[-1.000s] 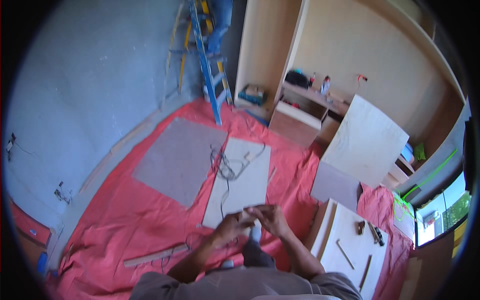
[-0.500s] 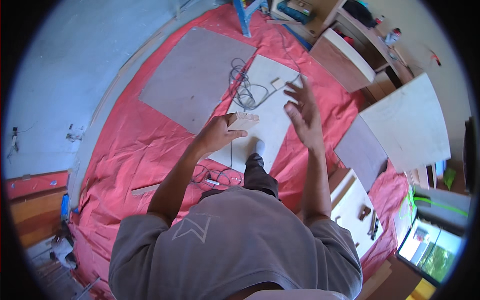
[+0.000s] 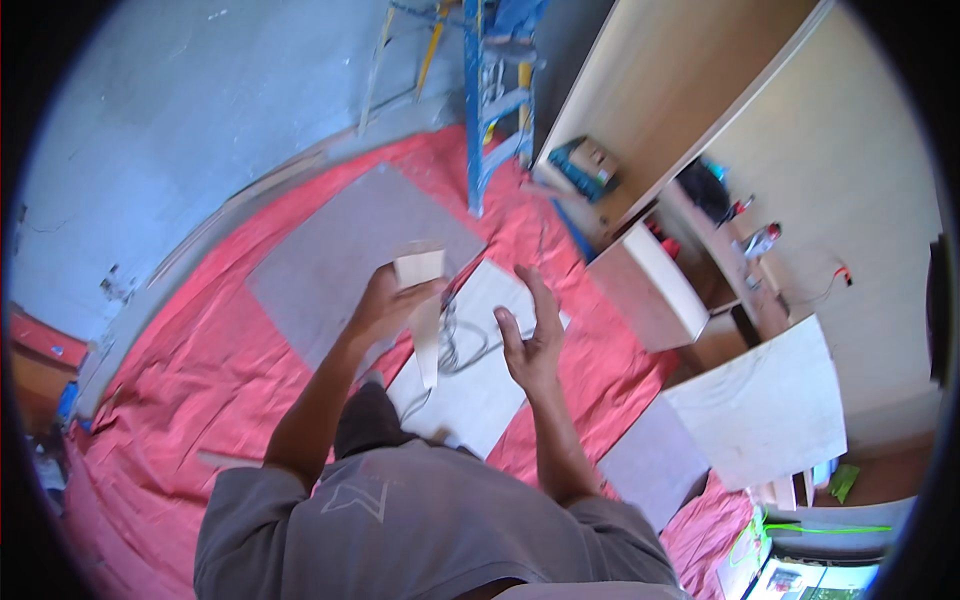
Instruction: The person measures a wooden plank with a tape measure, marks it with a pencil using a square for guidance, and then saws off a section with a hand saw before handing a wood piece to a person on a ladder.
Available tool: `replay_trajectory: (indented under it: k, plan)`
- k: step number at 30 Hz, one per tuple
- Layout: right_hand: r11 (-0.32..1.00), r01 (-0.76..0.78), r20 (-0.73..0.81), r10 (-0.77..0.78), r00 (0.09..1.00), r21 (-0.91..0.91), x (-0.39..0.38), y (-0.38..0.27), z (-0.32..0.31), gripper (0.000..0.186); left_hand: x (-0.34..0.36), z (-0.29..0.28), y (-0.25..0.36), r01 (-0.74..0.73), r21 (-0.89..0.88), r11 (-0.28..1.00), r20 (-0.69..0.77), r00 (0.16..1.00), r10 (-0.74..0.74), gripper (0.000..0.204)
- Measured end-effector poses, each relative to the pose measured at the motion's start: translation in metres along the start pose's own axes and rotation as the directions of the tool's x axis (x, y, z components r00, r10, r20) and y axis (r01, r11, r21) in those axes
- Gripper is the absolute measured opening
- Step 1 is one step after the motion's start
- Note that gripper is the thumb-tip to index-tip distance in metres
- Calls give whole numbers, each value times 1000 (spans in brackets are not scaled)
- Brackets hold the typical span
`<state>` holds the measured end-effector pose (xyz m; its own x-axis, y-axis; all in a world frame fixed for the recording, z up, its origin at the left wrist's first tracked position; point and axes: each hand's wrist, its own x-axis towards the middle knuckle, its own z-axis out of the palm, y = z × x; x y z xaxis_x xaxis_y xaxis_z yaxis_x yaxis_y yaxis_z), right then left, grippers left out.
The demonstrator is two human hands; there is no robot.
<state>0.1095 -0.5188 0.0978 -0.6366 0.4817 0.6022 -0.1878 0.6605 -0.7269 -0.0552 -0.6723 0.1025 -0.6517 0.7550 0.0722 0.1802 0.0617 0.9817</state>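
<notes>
Gripping a wooden piece (image 3: 420,270), the left hand (image 3: 383,308) clasped it above the pale panel (image 3: 472,405); the right hand (image 3: 533,352) hung near, fingers wide and empty; the piece looked taken up, not yet set down.

The fingers (image 3: 541,298) of the right hand (image 3: 536,357) have left the wooden piece (image 3: 420,267).

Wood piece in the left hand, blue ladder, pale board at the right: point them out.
Wood piece (image 3: 420,268): head view, on its upper end.
Blue ladder (image 3: 474,115): head view, on its blue side rail.
Pale board (image 3: 765,405): head view, middle of its broad face.
</notes>
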Motion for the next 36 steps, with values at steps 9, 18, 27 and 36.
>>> replay_trajectory:
  k: [9,18,27,36]
  plan:
    - [924,-349,353,383,854,-158,0,187,79,72,225,-142,64,-454,-708,541,-155,847,508,45]
    - [763,-636,-246,641,727,112,113,206,163,39,493,-157,66,-314,-619,720,257,785,563,60]
    - [825,-559,-561,504,657,86,247,269,167,49,581,-141,-143,-176,-44,983,354,918,180,31]
    - [883,-465,-709,365,603,59,385,394,126,48,790,-231,-88,-535,144,833,-269,789,553,48]
